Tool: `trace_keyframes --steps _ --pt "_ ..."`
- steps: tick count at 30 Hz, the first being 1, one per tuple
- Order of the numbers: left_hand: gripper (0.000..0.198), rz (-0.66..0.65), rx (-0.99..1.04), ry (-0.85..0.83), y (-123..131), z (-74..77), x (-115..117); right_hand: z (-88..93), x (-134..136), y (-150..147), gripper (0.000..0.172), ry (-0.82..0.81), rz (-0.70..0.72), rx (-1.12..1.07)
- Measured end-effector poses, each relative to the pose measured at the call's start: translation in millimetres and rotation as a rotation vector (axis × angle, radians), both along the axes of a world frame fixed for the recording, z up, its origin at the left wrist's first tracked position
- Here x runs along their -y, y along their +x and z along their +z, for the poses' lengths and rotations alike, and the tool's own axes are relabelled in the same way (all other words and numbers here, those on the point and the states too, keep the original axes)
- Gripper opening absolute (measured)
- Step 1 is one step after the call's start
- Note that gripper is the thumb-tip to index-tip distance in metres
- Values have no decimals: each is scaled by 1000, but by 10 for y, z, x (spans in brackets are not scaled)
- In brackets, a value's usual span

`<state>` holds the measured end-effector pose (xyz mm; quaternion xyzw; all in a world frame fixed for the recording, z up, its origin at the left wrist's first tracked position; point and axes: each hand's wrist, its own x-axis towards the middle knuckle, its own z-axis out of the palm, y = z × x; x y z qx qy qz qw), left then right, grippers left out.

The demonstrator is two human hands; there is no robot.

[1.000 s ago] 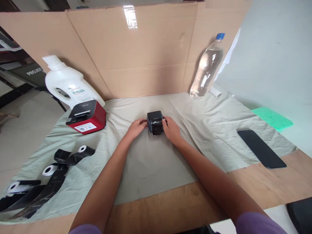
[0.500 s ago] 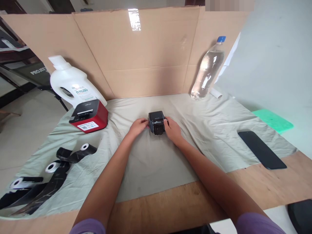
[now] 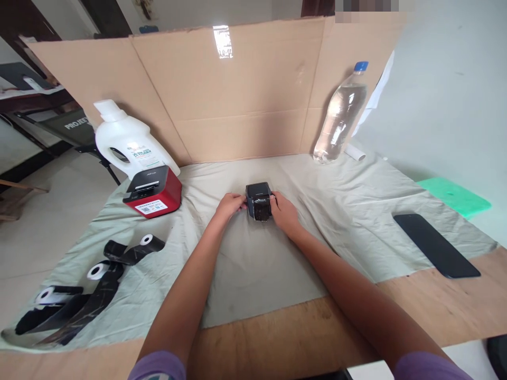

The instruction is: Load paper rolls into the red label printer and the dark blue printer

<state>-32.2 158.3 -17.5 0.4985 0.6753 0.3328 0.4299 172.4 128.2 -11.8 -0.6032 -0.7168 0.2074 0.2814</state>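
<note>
A small black box-shaped device [image 3: 259,200] sits on the grey-green cloth in the middle, with a shiny, wrinkled black front face. My right hand [image 3: 284,210] grips its right side, thumb at the front edge. At its left side is my left hand [image 3: 232,205], fingers bent together against the device. The left fingertips are partly hidden, so whether they pinch a small part of it is unclear.
On the left stand a red-and-black printer [image 3: 154,192] and a white detergent bottle [image 3: 132,140]. Unrolled black rolls [image 3: 97,272] lie in front. A water bottle [image 3: 343,113] leans against the cardboard [image 3: 241,89]. A phone [image 3: 435,245] and green slab [image 3: 455,195] are right.
The whole view has shifted slightly, so everything appears a little farther right and lower. Both hands keep their places at the black device, which stays where it was on the cloth.
</note>
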Motion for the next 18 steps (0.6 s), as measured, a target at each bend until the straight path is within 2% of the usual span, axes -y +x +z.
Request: trace_keyframes --steps 4,8,18 --pt "12 43 29 -124 33 178 -3 -9 -2 1 44 15 1 8" --pt "10 17 36 -222 9 292 -42 -17 -9 3 43 16 1 11" --pt "17 26 118 -181 60 272 62 7 3 8 43 -11 4 -4"
